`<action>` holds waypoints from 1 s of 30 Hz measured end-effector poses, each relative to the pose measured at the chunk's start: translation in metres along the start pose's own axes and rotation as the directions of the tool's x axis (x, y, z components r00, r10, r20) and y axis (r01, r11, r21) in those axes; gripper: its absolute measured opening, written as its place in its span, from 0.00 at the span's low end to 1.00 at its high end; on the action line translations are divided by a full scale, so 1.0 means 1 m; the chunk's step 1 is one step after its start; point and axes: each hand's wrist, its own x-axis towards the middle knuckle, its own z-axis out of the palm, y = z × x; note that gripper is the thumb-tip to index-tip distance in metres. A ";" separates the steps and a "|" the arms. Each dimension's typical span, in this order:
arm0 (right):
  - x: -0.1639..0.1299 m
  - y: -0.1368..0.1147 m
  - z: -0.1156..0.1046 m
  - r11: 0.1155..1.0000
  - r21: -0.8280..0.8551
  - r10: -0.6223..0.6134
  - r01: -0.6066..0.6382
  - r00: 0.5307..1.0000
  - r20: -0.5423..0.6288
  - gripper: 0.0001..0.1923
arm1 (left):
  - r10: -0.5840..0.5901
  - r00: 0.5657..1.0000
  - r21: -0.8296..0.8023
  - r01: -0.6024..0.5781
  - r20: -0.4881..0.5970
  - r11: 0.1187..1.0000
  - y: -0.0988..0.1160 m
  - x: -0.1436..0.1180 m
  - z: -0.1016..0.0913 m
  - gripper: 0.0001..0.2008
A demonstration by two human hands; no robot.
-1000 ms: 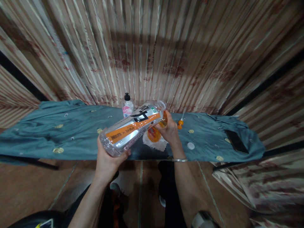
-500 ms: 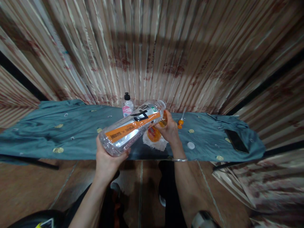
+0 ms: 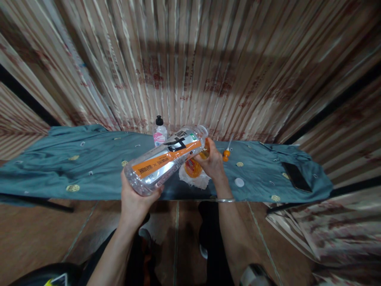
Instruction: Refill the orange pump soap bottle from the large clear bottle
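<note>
Below left of view centre, toward 7–8 o'clock, left hand (image 3: pixel 135 204) grips the base end of a clear bottle (image 3: pixel 163 163), palm beneath, arm running in from 7 o'clock. Right hand (image 3: pixel 212 161), arm from 5 o'clock, bangle (image 3: pixel 226 200) at the wrist, grasps the upper part of an orange bottle (image 3: pixel 193 170).

Clear bottle: held above the cloth (image 3: pixel 101 169), tilted, base toward 8 o'clock, uncapped mouth toward 2. Label silver with orange band, one large dark character, small "×"; other print illegible.

Orange bottle: translucent, standing on white tissue (image 3: pixel 195 182); reddish label unreadable. From it: pump head (image 3: pixel 226 155) at 2–3 o'clock, white cap (image 3: pixel 239 182) just past 3.
</note>
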 end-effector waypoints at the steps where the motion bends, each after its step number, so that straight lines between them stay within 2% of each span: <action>1: 0.000 0.000 0.000 1.000 -0.001 0.001 -0.001 1.000 0.003 0.40 | -0.008 1.000 -0.005 0.008 0.002 1.000 0.000 0.000 0.000 0.46; 10: 0.000 0.002 0.002 1.000 -0.003 0.005 -0.005 1.000 0.004 0.41 | -0.062 0.998 -0.041 0.061 -0.007 0.997 0.003 0.000 0.001 0.48; 18: -0.004 0.003 0.004 1.000 0.015 0.010 -0.010 1.000 0.007 0.51 | -0.089 0.996 -0.059 0.089 0.006 0.994 0.009 0.001 0.002 0.48; 30: -0.007 -0.003 0.004 0.995 0.092 0.034 -0.031 0.999 -0.035 0.47 | -0.056 0.998 -0.034 0.056 0.010 0.998 0.001 0.001 0.000 0.47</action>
